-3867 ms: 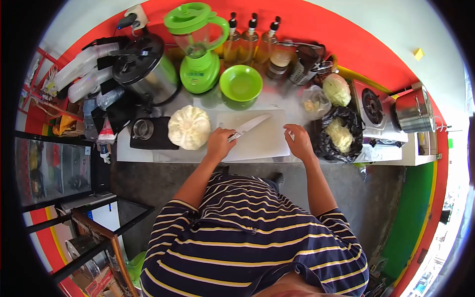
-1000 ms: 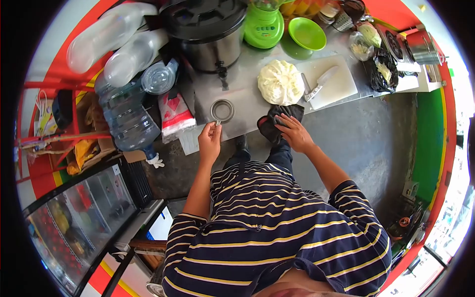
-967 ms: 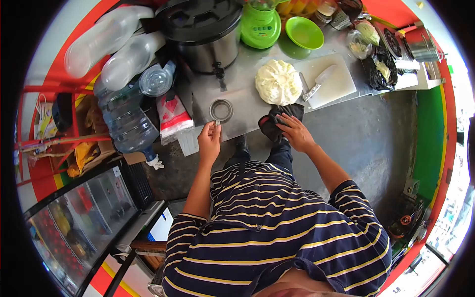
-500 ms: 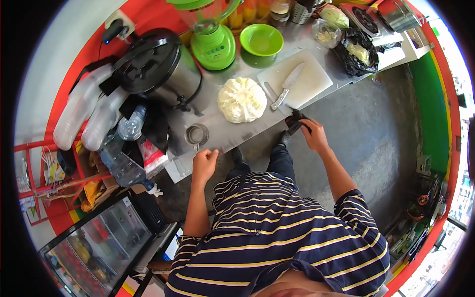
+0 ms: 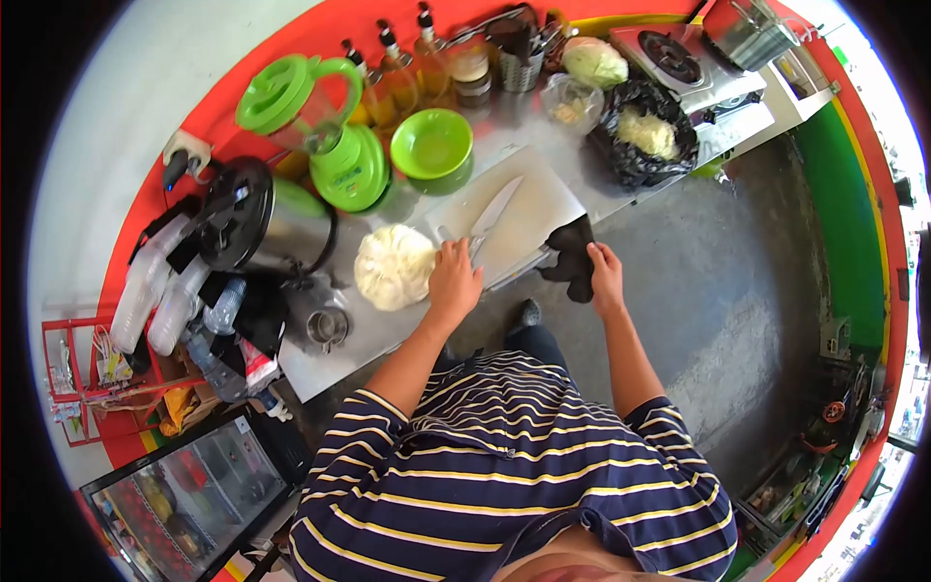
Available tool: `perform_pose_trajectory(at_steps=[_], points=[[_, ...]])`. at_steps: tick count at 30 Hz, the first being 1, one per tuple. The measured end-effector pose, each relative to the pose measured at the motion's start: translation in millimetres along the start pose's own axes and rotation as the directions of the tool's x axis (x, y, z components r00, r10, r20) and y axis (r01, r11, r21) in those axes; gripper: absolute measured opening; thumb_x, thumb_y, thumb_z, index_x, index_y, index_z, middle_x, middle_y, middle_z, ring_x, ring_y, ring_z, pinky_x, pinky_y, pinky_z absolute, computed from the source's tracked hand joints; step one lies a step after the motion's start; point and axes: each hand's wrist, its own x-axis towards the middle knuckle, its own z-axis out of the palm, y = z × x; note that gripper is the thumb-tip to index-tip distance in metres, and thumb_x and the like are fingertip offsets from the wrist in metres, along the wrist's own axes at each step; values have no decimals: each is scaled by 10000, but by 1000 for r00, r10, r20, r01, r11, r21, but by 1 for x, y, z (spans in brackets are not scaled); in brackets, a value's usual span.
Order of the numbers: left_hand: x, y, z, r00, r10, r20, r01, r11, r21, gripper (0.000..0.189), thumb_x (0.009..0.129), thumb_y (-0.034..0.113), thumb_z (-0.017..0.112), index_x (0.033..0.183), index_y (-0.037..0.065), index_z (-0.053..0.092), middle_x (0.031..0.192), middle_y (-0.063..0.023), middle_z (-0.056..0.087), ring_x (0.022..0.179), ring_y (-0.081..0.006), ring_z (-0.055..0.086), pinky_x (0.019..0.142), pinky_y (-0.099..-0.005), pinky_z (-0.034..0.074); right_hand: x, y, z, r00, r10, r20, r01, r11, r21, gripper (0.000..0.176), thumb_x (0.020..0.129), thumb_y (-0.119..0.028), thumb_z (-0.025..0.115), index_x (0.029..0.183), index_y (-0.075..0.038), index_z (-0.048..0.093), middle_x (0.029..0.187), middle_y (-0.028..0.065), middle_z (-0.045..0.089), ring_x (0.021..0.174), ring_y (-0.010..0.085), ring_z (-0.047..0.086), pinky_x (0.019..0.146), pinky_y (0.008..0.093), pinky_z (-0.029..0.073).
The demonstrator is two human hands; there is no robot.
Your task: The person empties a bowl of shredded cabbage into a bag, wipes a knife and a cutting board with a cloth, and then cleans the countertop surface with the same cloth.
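Note:
My left hand [image 5: 456,281] is at the near left corner of a white cutting board [image 5: 538,204], beside the handle of a knife [image 5: 497,206] lying on it. Its fingers are curled, and whether they grip the board or the handle is hidden. Pinched in my right hand [image 5: 607,281] is a black cloth [image 5: 572,260], which hangs by the board's right end and overlaps its edge. Left of my left hand sits a pale, round, creased bundle [image 5: 396,268], like a cabbage head. A metal cup [image 5: 328,328] stands farther left.
A green bowl [image 5: 433,144] and a green blender [image 5: 349,170] stand behind the board. A large lidded steel pot [image 5: 291,223] is at left. Toward the back right are a cabbage [image 5: 595,62], a black bag [image 5: 652,145] with pale contents and a stove [image 5: 669,56].
My left hand has moved from the counter's front edge near the cup to the board's corner. My right hand has brought the black cloth up to the board. The view has shifted right.

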Motion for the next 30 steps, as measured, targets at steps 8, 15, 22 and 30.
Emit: perform_pose_trajectory(at_steps=[8,15,22,30], points=[[29,3,33,974,-217,70,196,953,231,517,820,197,831,1246,64,568,1120,-176,659,1042,-404,673,852,-514,564,33,-32,-42,968,177,176,-215,949,230,313,1027,-190,668,1280,-13,616,1116,58,708,997,141,679,876,285,536],[40,-9,42,958,-235,163,248,966,-67,231,954,192,666,1085,4,634,1021,-208,706,922,-403,698,815,-510,548,65,-54,-35,944,178,279,-234,955,182,366,1024,-168,665,1339,3,592,1137,61,713,997,129,674,886,283,530],[71,29,14,841,-308,446,541,445,-714,279,1097,219,465,1073,-5,629,729,-46,584,606,-162,548,582,-324,448,59,-95,25,863,-135,487,204,975,-91,483,1018,-121,666,1467,-6,532,1246,92,679,1135,140,613,987,316,510],[108,71,-10,882,-211,422,472,354,-808,275,1128,230,430,1081,27,609,709,26,437,603,-75,403,544,-253,350,41,-150,91,672,-249,697,700,521,-488,530,959,-107,651,1444,-317,622,1088,165,631,861,398,683,762,465,573]])
